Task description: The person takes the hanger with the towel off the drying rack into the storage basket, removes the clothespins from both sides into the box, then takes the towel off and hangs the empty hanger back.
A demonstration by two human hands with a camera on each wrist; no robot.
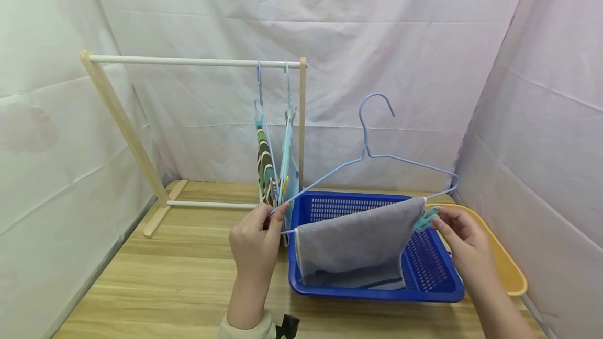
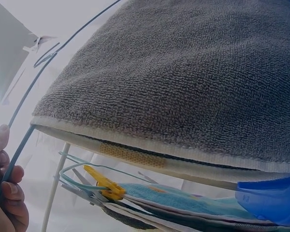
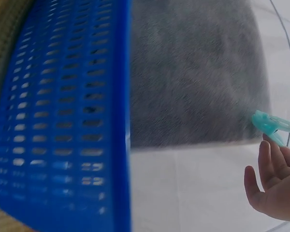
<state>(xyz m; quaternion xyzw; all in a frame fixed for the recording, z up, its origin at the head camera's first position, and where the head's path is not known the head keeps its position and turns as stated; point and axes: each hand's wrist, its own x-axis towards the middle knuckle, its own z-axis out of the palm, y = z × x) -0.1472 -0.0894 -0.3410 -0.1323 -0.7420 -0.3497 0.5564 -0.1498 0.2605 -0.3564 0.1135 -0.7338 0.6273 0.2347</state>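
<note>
A grey towel (image 1: 358,237) is draped over the bottom bar of a light blue clothes hanger (image 1: 330,171), above a blue basket (image 1: 377,294). My left hand (image 1: 258,237) grips the hanger's left corner; in the left wrist view its fingers (image 2: 12,191) curl round the wire. With thumb and fingers, my right hand (image 1: 464,234) pinches a turquoise clothespin (image 1: 426,219) at the towel's right edge. The right wrist view has the clothespin (image 3: 267,122) against the towel's corner; whether its tips are clamped on the cloth, I cannot tell.
Left of the basket stands a drying rack (image 1: 198,60) with a white rail and wooden legs. Clothes on hangers, a patterned cloth (image 1: 265,164) and a light blue cloth (image 1: 293,171), hang at its right end. A yellow basin (image 1: 511,271) sits right of the basket.
</note>
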